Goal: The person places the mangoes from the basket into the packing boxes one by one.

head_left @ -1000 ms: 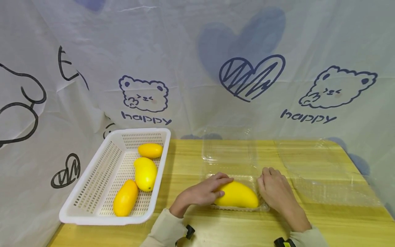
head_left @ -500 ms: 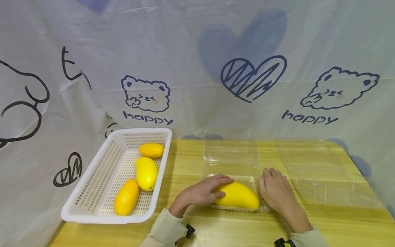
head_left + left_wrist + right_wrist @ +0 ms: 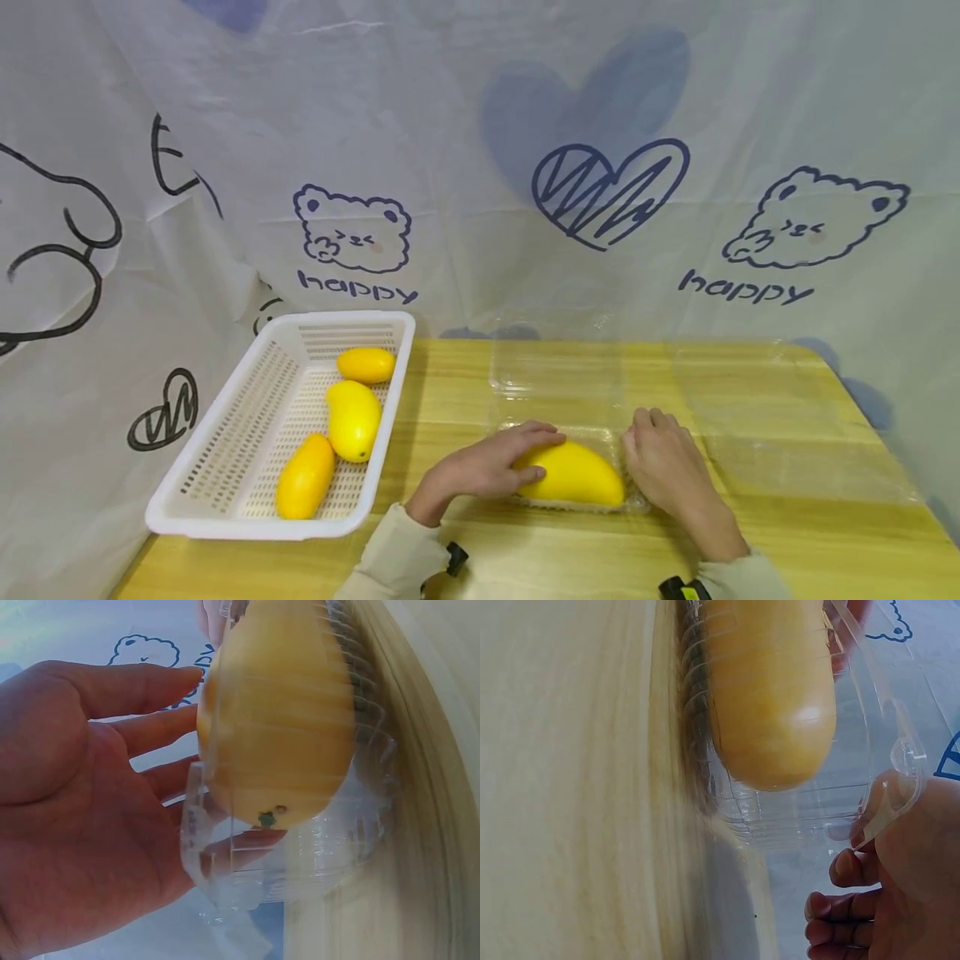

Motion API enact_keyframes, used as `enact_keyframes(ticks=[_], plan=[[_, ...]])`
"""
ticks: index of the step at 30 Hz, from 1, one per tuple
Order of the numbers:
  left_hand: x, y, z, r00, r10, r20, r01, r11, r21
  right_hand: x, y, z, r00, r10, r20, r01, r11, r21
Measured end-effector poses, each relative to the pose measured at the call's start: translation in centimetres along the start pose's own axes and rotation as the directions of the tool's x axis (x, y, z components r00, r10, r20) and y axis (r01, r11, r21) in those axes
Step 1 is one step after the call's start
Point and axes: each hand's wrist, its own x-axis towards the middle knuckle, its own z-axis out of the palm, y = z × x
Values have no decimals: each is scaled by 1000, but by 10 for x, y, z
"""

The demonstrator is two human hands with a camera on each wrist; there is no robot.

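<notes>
One yellow mango [image 3: 572, 473] sits in a clear plastic clamshell box [image 3: 558, 392] at the lower middle of the head view, on the wooden table [image 3: 787, 533]. The box lid stands open behind it, toward the backdrop. The left hand [image 3: 483, 468] lies flat over the mango's left end, fingers pretty much straight and resting on it, not wrapped around. The right hand [image 3: 663, 467] is against the tray's right edge; in the right wrist view its fingers [image 3: 840, 900] look curled near the plastic rim, but I can't tell if they actually pinch it. Over at the left of the frame there's a white perforated basket [image 3: 225, 467] with three more mangoes [image 3: 352, 419] in it, well apart from the box.
</notes>
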Motion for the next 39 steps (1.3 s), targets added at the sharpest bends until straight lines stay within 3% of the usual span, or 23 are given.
enact_keyframes(ticks=[8,15,23,27,33,39], plan=[[-14,7,-5,999,21,-49,-18,999,50,-1,-1,1,1000,-1,7,1,1000,3],[-31,34,-27,981,82,-174,-62,991,119,1,2,-2,1000,7,10,-7,1000,0],[-52,55,-60,931,159,-329,-113,981,156,1,1,-1,1000,2,11,-2,1000,8],[-65,59,-79,899,153,-410,-97,983,153,0,1,-1,1000,5,18,-5,1000,2],[-84,57,-121,848,115,-517,-22,983,182,2,-2,-2,1000,-5,8,5,1000,7],[-97,35,-156,845,52,-532,63,979,195,0,0,-1,1000,5,4,-5,1000,1]])
